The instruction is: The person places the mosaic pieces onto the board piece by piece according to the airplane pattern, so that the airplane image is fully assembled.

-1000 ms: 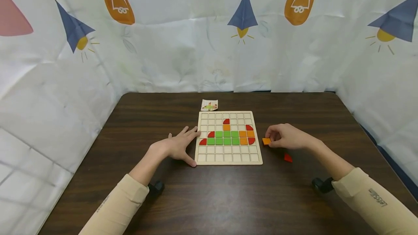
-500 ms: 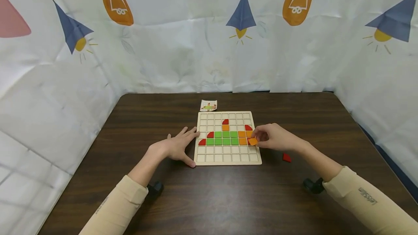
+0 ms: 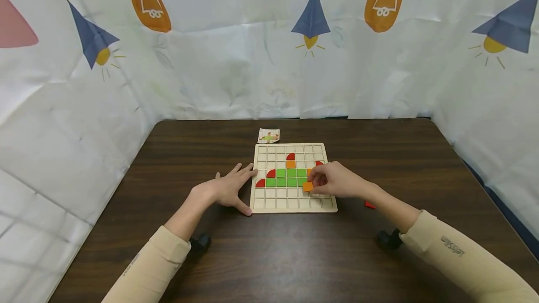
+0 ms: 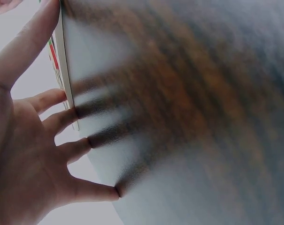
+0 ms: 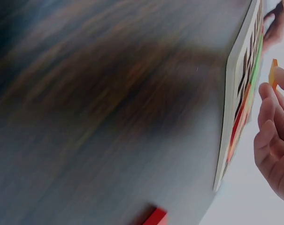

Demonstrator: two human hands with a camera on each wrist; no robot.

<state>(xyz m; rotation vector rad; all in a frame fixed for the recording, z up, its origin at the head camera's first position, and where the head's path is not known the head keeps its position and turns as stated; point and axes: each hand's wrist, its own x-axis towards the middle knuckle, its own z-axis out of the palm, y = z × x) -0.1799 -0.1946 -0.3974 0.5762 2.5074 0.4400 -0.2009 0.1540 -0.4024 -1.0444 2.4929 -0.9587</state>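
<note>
A pale wooden grid board [image 3: 278, 204] lies on the dark table, with green, orange and red tiles set in its squares. My left hand [image 3: 227, 190] rests at the board's left edge, fingers spread and straight, thumb by the near corner. In the left wrist view the thumb and index finger touch the board's rim. My right hand [image 3: 337, 179] pinches an orange square tile [image 3: 308, 186] over the board, near the lower right of the green tiles. The right wrist view shows that tile [image 5: 273, 74] held above the board between thumb and finger. Some right-side tiles are hidden behind this hand.
A small picture card [image 3: 268, 135] with a coloured grid pattern lies just beyond the board's far edge. A red tile [image 3: 369, 205] sits on the table [image 3: 294, 256] to the right, partly covered by my right forearm. Patterned white curtains surround the table.
My right hand has carried the orange tile leftward, from the table beside the board to over the board's green and orange rows. The left hand stays in place.
</note>
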